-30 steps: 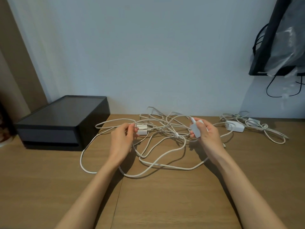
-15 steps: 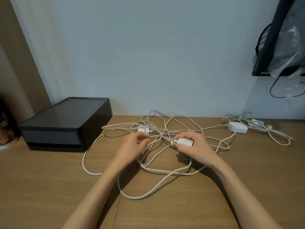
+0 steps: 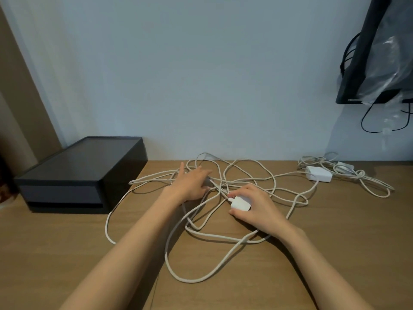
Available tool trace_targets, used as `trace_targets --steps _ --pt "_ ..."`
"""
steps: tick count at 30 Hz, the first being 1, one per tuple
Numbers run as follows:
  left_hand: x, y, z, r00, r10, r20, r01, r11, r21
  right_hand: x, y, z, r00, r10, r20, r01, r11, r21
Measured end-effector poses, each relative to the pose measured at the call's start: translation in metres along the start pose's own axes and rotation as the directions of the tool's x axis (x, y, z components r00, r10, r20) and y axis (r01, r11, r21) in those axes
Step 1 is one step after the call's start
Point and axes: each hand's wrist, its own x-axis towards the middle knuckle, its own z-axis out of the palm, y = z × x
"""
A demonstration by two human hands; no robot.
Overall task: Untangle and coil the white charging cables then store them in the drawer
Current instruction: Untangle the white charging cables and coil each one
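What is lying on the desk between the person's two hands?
In the head view, crossing strands of the tangled white charging cable lie between the left hand and the right hand, which grips a small white charger block.

- Plain pale wall (image 3: pixel 201 74) is seen behind the bench, evenly and softly lit.
- Wood-grain bench (image 3: pixel 55 253) is butted against the wall; one seam (image 3: pixel 154 294) is seen running to the near edge.
- Brown vertical panel (image 3: pixel 20 97) is set at far left, beside the wall.
- Dark flat screen (image 3: pixel 357 90) is mounted upper right, partly wrapped in clear plastic film (image 3: pixel 388 63); a black cable (image 3: pixel 368 124) is looped below it.
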Motion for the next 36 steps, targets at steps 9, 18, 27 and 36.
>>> trace_targets --steps 9,18,27,36 --pt "-0.002 0.001 0.02 0.971 0.087 -0.221 -0.081 0.996 0.037 0.005 0.002 0.005 0.997 0.05 -0.063 -0.052 0.998 -0.038" --pt "-0.023 0.015 0.016 0.934 -0.107 -0.34 -0.011 0.945 -0.327 0.005 -0.006 0.006 0.977 0.122 -0.174 -0.083 0.973 0.217" --pt "-0.038 0.022 -0.009 0.978 -0.179 -0.107 0.018 0.584 -0.812 0.003 -0.012 0.005 0.985 0.078 -0.156 -0.044 0.977 0.208" --pt "-0.052 0.017 -0.012 0.995 -0.071 -0.073 -0.046 0.328 -0.944 0.006 -0.017 0.002 0.936 0.174 -0.307 -0.017 0.891 0.453"
